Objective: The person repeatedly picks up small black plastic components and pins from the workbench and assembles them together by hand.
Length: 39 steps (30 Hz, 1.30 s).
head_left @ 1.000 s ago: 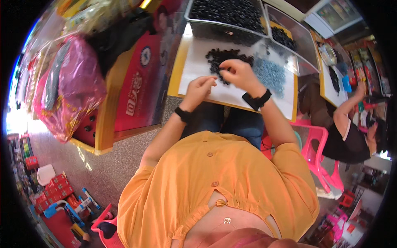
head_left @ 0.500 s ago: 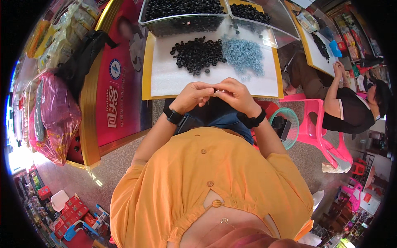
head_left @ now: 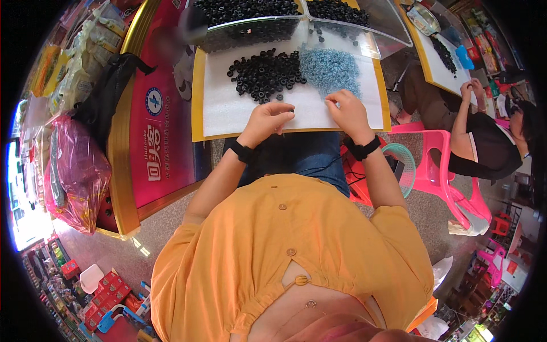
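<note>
My left hand (head_left: 266, 122) is closed, with thumb and forefinger pinching a small dark piece (head_left: 292, 112) that looks like one of the black rings; most of it is hidden. Just beyond that hand lies a loose pile of black ring-shaped pieces (head_left: 265, 75) on the white board (head_left: 222, 117). To its right is a pile of small, clear bluish pieces (head_left: 330, 67). At that pile's near edge, my right hand (head_left: 350, 115) has its thumb and forefinger together. Whatever is between those fingertips is too small to make out.
Two clear plastic bins, one on the left (head_left: 250, 28) and one on the right (head_left: 364, 28), hold more black pieces at the board's far side. A pink stool (head_left: 427, 165) and green basket (head_left: 405, 165) stand right. Another person (head_left: 484, 139) works at a similar board.
My hands, which met at the fingertips near the board's front edge, have parted. The right hand has moved right and forward to the clear pieces; the left has shifted slightly left.
</note>
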Motion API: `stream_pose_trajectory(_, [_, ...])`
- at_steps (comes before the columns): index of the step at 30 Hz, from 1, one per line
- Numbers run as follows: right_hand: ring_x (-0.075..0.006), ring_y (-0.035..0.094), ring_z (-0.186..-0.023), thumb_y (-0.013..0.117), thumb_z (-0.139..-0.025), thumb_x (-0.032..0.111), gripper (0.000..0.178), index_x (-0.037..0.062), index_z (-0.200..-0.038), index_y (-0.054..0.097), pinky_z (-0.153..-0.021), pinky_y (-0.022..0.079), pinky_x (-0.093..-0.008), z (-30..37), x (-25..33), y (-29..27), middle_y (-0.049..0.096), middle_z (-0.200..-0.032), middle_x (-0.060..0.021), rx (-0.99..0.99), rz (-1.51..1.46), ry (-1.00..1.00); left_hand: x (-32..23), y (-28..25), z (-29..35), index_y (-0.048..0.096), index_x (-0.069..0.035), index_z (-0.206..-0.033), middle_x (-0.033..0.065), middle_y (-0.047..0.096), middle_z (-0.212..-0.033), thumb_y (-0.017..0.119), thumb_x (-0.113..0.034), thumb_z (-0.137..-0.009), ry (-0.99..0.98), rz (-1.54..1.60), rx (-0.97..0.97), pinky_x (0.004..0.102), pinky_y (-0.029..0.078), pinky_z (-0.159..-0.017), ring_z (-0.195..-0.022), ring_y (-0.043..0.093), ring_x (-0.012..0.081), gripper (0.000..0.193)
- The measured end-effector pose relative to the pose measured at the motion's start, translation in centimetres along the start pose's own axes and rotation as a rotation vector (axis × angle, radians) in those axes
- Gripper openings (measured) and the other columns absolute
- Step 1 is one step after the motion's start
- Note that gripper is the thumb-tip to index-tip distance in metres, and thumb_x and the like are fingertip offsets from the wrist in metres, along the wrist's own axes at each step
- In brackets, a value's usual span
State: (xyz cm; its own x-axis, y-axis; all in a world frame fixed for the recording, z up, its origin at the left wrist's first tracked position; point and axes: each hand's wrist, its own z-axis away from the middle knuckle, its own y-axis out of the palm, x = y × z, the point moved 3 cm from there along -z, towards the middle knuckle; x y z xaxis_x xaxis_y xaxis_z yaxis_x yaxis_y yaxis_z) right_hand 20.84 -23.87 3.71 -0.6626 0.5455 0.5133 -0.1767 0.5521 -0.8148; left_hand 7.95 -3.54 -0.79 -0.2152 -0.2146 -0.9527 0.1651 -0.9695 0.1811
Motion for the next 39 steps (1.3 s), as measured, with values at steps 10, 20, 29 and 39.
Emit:
stream_pose_trajectory(10, [-0.0323,0.064,-0.082,0.066,-0.082,0.024,0.017,0.0076,-0.083,0.071,-0.071,0.052,-0.0425,-1.4,-0.3,0.8,0.063,-0.084,-0.0114,0.108,0.186,-0.027,-0.1,0.0,0.3,0.068,0.002,-0.110,0.0001,0.061,-0.072,0.070,-0.016,-0.088,0.072,0.007,0.003,0.0217,0.045,-0.050,-0.057,0.055,0.0062,0.029])
stream_pose_trajectory(20, [-0.0136,0.059,-0.075,0.067,-0.089,0.010,0.012,0.0007,-0.095,0.071,-0.065,0.046,-0.0270,0.1,6.8,-1.1,0.066,-0.088,-0.0051,0.151,-0.672,0.069,-3.6,0.7,2.8,0.069,-0.003,-0.112,-0.0009,0.063,-0.080,0.070,-0.014,-0.089,0.157,0.033,-0.007,0.0196,0.046,-0.052,-0.060,0.055,0.0052,0.026])
stream_pose_trajectory(29, [-0.0026,0.050,-0.065,0.066,-0.093,0.012,0.015,-0.0002,-0.101,0.067,-0.057,0.038,-0.0173,1.0,9.2,0.4,0.059,-0.077,0.0029,0.266,-1.188,0.226,-7.1,1.6,5.5,0.071,-0.002,-0.108,0.0035,0.065,-0.086,0.074,-0.007,-0.084,0.577,-0.301,-0.194,0.0193,0.045,-0.050,-0.061,0.057,0.0058,0.024])
stream_pose_trajectory(39, [-0.0046,0.050,-0.060,0.066,-0.093,0.014,0.015,0.0020,-0.100,0.063,-0.053,0.038,-0.0189,1.7,10.0,0.2,0.057,-0.072,0.0021,0.245,-1.267,0.275,-7.7,2.1,6.4,0.071,-0.003,-0.106,0.0058,0.065,-0.082,0.076,-0.008,-0.082,0.772,-0.499,-0.226,0.0224,0.046,-0.052,-0.063,0.059,0.0102,0.025])
